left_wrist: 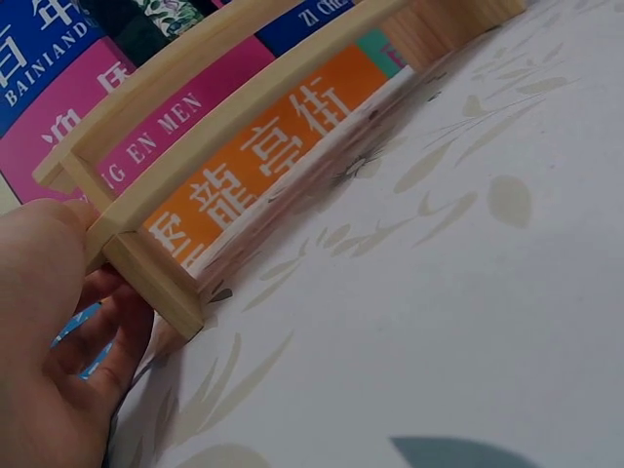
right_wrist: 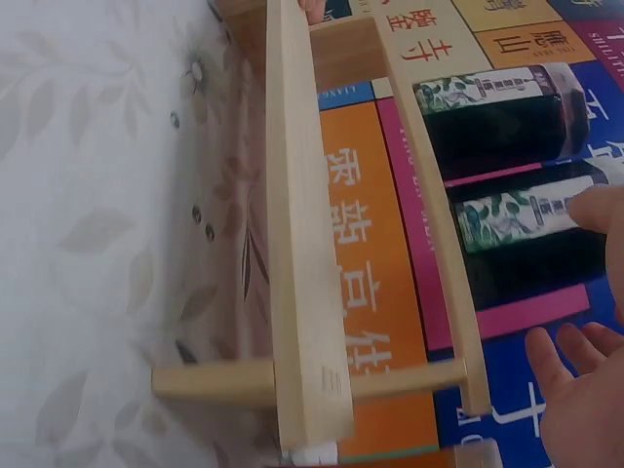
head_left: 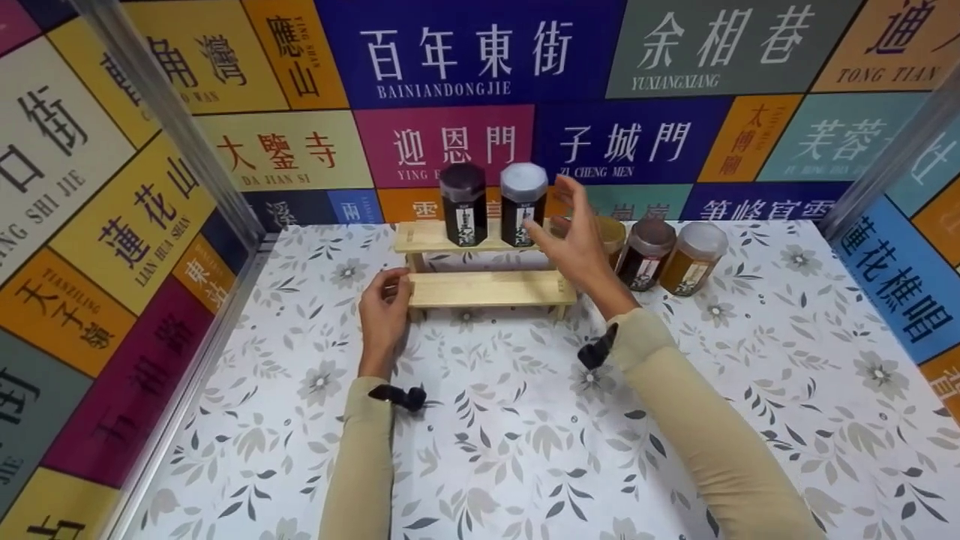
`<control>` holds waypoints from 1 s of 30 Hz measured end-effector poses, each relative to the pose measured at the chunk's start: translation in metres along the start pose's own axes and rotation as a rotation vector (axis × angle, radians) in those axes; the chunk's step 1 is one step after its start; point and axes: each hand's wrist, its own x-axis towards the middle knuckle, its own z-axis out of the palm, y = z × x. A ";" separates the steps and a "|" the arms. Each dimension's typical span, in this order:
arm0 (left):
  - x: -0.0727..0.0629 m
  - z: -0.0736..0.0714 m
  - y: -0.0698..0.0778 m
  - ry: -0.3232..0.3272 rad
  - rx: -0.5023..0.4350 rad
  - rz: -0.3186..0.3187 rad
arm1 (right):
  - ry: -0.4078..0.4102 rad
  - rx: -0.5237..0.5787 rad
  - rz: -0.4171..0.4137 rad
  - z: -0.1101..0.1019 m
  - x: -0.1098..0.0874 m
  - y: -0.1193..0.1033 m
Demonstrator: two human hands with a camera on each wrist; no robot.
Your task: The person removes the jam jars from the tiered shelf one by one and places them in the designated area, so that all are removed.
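Note:
A two-tier wooden rack [head_left: 487, 289] stands on the table. My left hand [head_left: 386, 311] holds its lower tier by the left end, thumb on top and curled fingers underneath, as the left wrist view shows. On the upper tier are two dark jars side by side: one with a dark lid [head_left: 463, 206] and one with a whitish lid [head_left: 523, 204]. My right hand [head_left: 577, 240] is at the right side of the whitish-lidded jar. Its thumb tip lies at the label, while the other fingers are spread, away from the glass.
Right of the rack stand a dark red jar [head_left: 646, 255], an amber jar [head_left: 702, 259] with a pale lid, and another amber jar [head_left: 611, 238] partly behind my right hand. A flower-patterned cloth [head_left: 495, 435] covers the table. Panels with printed characters [head_left: 480, 52] rise behind.

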 end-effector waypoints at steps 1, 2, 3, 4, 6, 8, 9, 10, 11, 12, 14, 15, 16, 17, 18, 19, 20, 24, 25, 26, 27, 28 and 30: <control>0.000 0.001 0.001 -0.003 0.001 0.001 | 0.003 0.002 0.011 0.003 0.002 -0.001; 0.001 0.002 0.001 -0.007 0.002 0.003 | 0.008 -0.002 0.018 0.005 0.003 -0.002; 0.001 0.002 0.002 -0.010 0.004 0.002 | 0.011 -0.009 0.031 0.008 0.004 -0.002; 0.001 0.003 0.002 -0.013 0.009 0.002 | 0.015 -0.023 0.043 0.010 0.004 -0.002; 0.000 0.003 0.002 -0.018 0.011 0.006 | 0.022 -0.042 0.069 0.013 0.005 -0.004; 0.000 0.003 0.003 -0.020 0.009 0.008 | 0.038 -0.053 0.090 0.016 0.005 -0.005; 0.000 0.003 0.003 -0.021 0.005 0.008 | 0.048 -0.060 0.096 0.017 0.005 -0.005; -0.001 0.003 0.003 -0.023 0.001 0.008 | 0.058 -0.069 0.098 0.017 0.005 -0.006; -0.001 0.003 0.003 -0.024 -0.004 0.006 | 0.066 -0.077 0.097 0.018 0.005 -0.007; -0.001 0.003 0.003 -0.024 -0.009 0.003 | 0.073 -0.090 0.093 0.018 0.006 -0.008; -0.001 0.003 0.002 -0.027 -0.016 -0.009 | 0.083 -0.110 0.080 0.018 0.005 -0.009; -0.001 0.003 0.002 -0.030 -0.016 -0.014 | 0.085 -0.120 0.076 0.018 0.005 -0.009; -0.001 0.003 0.001 -0.029 -0.015 -0.020 | 0.085 -0.124 0.075 0.018 0.004 -0.009; -0.001 0.002 0.001 -0.028 -0.017 -0.025 | 0.084 -0.126 0.073 0.018 0.003 -0.009; -0.001 0.002 0.000 -0.028 -0.017 -0.032 | 0.084 -0.121 0.072 0.017 0.001 -0.009; -0.001 0.001 0.000 -0.027 -0.016 -0.036 | 0.085 -0.115 0.070 0.017 0.000 -0.009; -0.001 0.000 0.000 -0.025 -0.015 -0.037 | 0.085 -0.108 0.068 0.017 -0.002 -0.009; 0.000 -0.002 0.000 -0.015 -0.006 -0.043 | 0.087 -0.074 0.051 0.013 -0.009 -0.009; 0.001 -0.003 0.000 -0.012 -0.003 -0.042 | 0.092 -0.067 0.043 0.012 -0.011 -0.009; 0.001 -0.003 0.000 -0.011 0.001 -0.042 | 0.098 -0.061 0.033 0.009 -0.014 -0.009; 0.001 -0.003 0.000 -0.011 0.003 -0.042 | 0.104 -0.056 0.026 0.007 -0.017 -0.009; 0.001 -0.002 -0.001 -0.009 0.006 -0.041 | 0.110 -0.052 0.016 0.004 -0.019 -0.008; 0.001 -0.002 0.000 -0.005 0.007 -0.039 | 0.122 -0.050 -0.002 -0.001 -0.027 -0.008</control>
